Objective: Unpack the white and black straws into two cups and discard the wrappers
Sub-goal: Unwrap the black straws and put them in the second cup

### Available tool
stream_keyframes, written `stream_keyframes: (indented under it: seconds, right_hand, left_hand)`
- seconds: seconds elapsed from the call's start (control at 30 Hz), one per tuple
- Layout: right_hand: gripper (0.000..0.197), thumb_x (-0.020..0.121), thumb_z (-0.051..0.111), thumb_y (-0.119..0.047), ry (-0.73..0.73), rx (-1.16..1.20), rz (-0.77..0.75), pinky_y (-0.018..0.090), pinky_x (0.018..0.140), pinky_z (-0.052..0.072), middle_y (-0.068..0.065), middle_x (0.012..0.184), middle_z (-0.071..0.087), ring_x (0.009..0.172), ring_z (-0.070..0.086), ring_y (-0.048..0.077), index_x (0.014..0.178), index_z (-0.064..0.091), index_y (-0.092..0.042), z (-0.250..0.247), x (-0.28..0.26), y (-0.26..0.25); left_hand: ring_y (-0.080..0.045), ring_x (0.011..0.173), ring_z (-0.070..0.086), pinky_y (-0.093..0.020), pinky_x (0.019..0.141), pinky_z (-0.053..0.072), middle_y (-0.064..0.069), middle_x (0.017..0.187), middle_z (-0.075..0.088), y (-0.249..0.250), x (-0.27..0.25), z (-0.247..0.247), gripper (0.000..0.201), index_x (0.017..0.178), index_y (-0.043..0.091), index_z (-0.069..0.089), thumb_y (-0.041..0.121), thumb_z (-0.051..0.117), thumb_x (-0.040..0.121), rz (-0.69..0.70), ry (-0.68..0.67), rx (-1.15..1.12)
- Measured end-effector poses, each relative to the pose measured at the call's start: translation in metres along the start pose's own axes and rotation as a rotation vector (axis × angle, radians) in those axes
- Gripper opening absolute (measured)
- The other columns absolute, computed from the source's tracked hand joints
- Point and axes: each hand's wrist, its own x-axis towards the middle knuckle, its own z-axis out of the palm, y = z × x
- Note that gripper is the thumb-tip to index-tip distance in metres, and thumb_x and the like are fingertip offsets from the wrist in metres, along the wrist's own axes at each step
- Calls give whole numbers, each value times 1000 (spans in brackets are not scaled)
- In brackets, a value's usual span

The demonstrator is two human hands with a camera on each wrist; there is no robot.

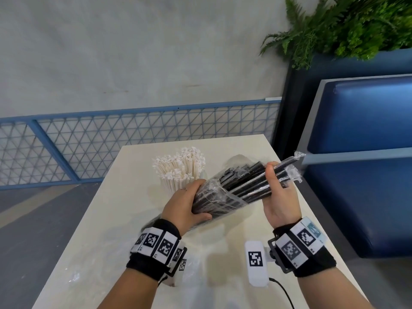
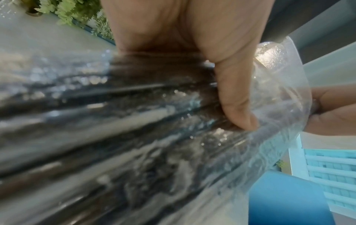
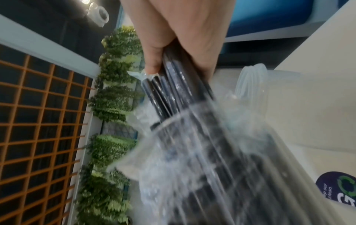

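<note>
I hold the bundle of black straws (image 1: 243, 186) above the counter (image 1: 107, 219), tilted so its far end rises toward my right. My left hand (image 1: 185, 206) wraps the lower end, fingers (image 1: 196, 184) curled over the clear wrapper (image 1: 214, 192) and thumb pressed underneath. In the left wrist view that thumb (image 2: 237, 97) lies across the crinkled plastic with the dark straws behind it, though the picture is blurred. My right hand (image 1: 276, 195) grasps the upper end, where the straws stick out bare of the wrapper; its fingers (image 1: 270, 168) close round them just below their tips. A scrap of torn plastic (image 1: 294, 166) hangs at that top end. The right wrist view shows my fingers (image 3: 152, 60) clamped on the black straws (image 3: 173, 91), the wrapper's open mouth (image 3: 173, 137) loose further down.

The white straws (image 1: 180, 168) stand upright, fanned out, at the far side of the counter, just behind my left hand; what holds them is hidden. A clear ribbed cup (image 3: 250, 79) shows beyond the bundle in the right wrist view. A blue bench (image 1: 361, 152) stands to the right of the counter, with green plants (image 1: 347, 25) above it.
</note>
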Motion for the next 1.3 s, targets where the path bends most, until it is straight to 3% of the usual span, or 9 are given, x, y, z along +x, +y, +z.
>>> stream_keyframes:
  seconds: [0.2, 0.37, 0.57, 0.7, 0.8, 0.93, 1.1, 1.2, 1.3]
  right_hand:
    - [86, 43, 91, -41, -82, -63, 127, 34, 88, 55, 3, 105, 72, 104, 66, 21, 116, 58, -9, 3, -11, 9]
    - [76, 51, 86, -29, -19, -89, 154, 38, 93, 52, 13, 116, 67, 112, 62, 28, 118, 60, -5, 9, -18, 18]
    - [65, 48, 86, -29, 92, 43, 149, 39, 89, 54, 14, 111, 67, 110, 62, 31, 106, 64, -7, 3, 2, 1]
    - [84, 38, 92, -32, 63, -29, 239, 38, 86, 56, 10, 103, 71, 100, 66, 26, 111, 62, -5, 6, -2, 5]
    - [56, 58, 78, -14, 98, -35, 251, 39, 88, 55, 8, 97, 72, 102, 64, 29, 111, 61, -4, 11, -10, 9]
    - [29, 85, 59, -3, 144, -14, 235, 45, 96, 48, 15, 112, 65, 108, 61, 31, 114, 59, -2, 16, -8, 3]
    - [36, 83, 63, -8, 222, 28, 211, 41, 91, 52, 12, 100, 66, 97, 64, 28, 117, 57, 3, 17, 3, -7]
    - [12, 84, 64, -10, 281, 64, 217, 34, 72, 57, 8, 83, 66, 74, 66, 19, 93, 63, -1, 14, 12, -14]
    - [8, 87, 61, -11, 302, 114, 205, 35, 79, 55, 7, 77, 66, 71, 65, 17, 81, 62, -5, 12, 20, -21]
  left_hand:
    - [-18, 113, 53, -35, 97, 44, 1, 126, 55, 2, -1, -2, 81, 133, 24, 36, 29, 80, 66, 14, -1, -37]
    - [-18, 112, 55, -32, 96, 44, 1, 124, 57, 4, -2, 1, 81, 133, 25, 36, 28, 80, 66, -2, -48, -52]
    - [-20, 117, 53, -25, 95, 40, -3, 130, 55, 3, -7, -4, 81, 137, 20, 33, 27, 77, 70, -47, -53, -29]
    - [-20, 117, 53, -29, 98, 43, -1, 129, 55, 1, -9, -6, 80, 137, 21, 34, 28, 78, 70, -50, -39, -9]
    - [-19, 114, 55, -31, 96, 44, 0, 125, 58, 2, -10, -6, 78, 135, 22, 36, 26, 78, 69, -49, -24, -21]
    - [-18, 109, 58, -26, 90, 45, 1, 119, 62, 4, -13, -5, 72, 131, 22, 40, 24, 78, 69, -40, 18, -62]
    - [-19, 122, 50, -21, 95, 37, -1, 133, 53, -2, -12, -2, 78, 137, 20, 36, 26, 77, 71, -86, 53, -79]
    - [-18, 125, 48, -17, 94, 33, -1, 137, 50, -6, -12, -2, 81, 140, 19, 32, 26, 77, 72, -113, 77, -103]
    - [-17, 116, 56, -16, 91, 37, 1, 126, 58, -9, -11, -2, 77, 137, 18, 37, 24, 77, 71, -121, 118, -155]
